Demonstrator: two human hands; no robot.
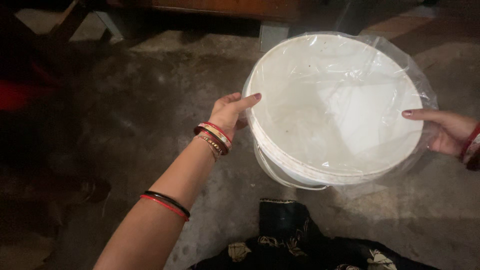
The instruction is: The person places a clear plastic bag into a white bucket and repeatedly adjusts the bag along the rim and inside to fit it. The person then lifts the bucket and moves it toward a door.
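Note:
A round white plastic bucket is held up over a concrete floor, seen from above. A clear plastic bag lines it and drapes over the rim on the right. My left hand grips the bucket's left rim, thumb laid along the edge, bangles on the wrist. My right hand holds the right rim through the plastic, thumb pointing inward. A thin white wire handle hangs along the near side.
The grey concrete floor stretches to the left, dark at the far left. A wooden piece of furniture on pale legs stands at the top. Dark patterned cloth lies at the bottom edge.

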